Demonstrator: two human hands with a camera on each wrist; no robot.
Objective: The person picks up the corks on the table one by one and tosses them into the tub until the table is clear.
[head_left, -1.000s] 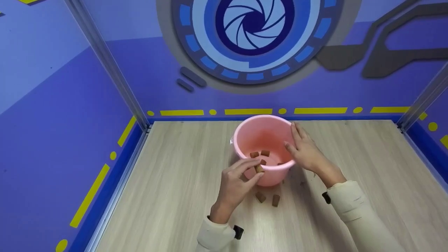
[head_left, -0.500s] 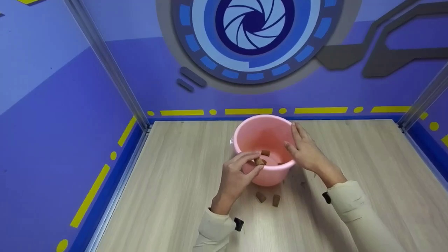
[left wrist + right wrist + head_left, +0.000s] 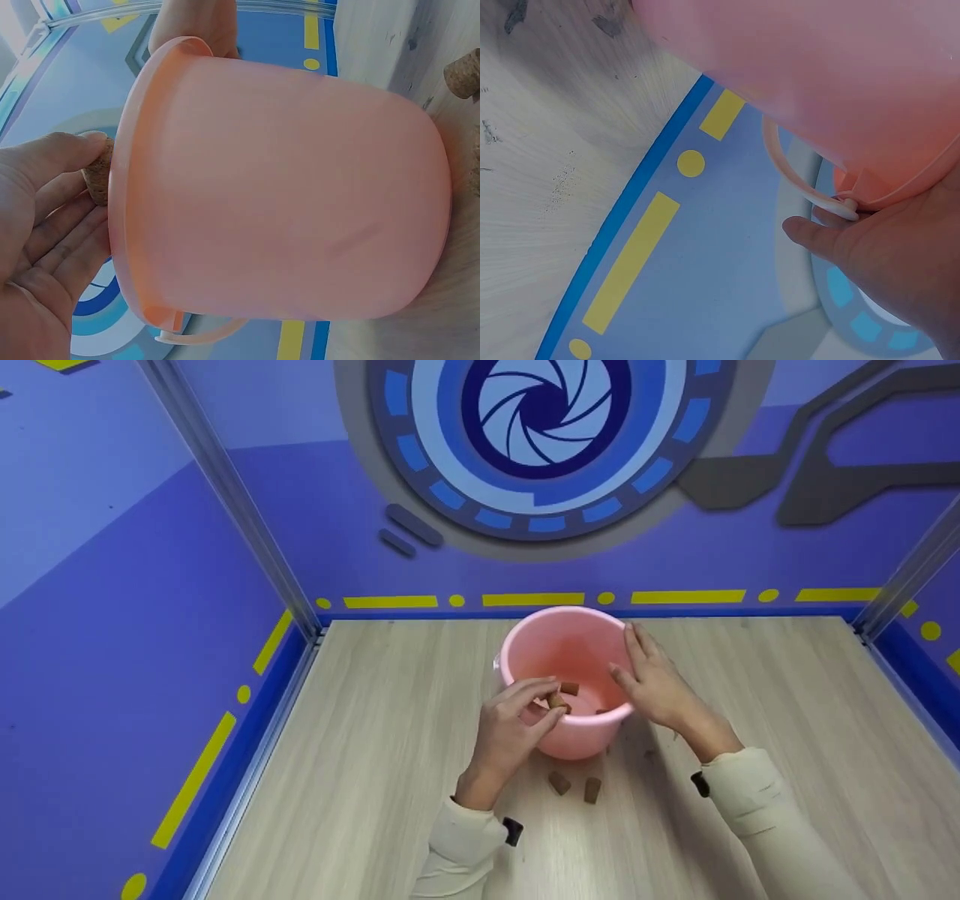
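A pink bucket [image 3: 581,739] stands upright on the wooden table. My left hand [image 3: 508,727] pinches a cork stopper [image 3: 555,700] between thumb and fingers at the bucket's near left rim. In the left wrist view, the cork stopper [image 3: 98,176] is partly hidden behind the rim. On the bucket's right side, my right hand [image 3: 660,686] holds the rim, thumb inside and fingers along the outside. More corks [image 3: 569,688] lie on the bucket floor, some covered by my left hand and the near wall.
Two corks, one brown cork [image 3: 559,783] and another cork [image 3: 592,790], lie on the table [image 3: 360,780] in front of the bucket. The bucket's handle [image 3: 787,169] hangs at its far side. Blue printed panels [image 3: 420,570] close off the back and sides.
My left hand has moved slightly forward and up with the cork, from in front of the near rim to over it. The right hand and the bucket stay in place.
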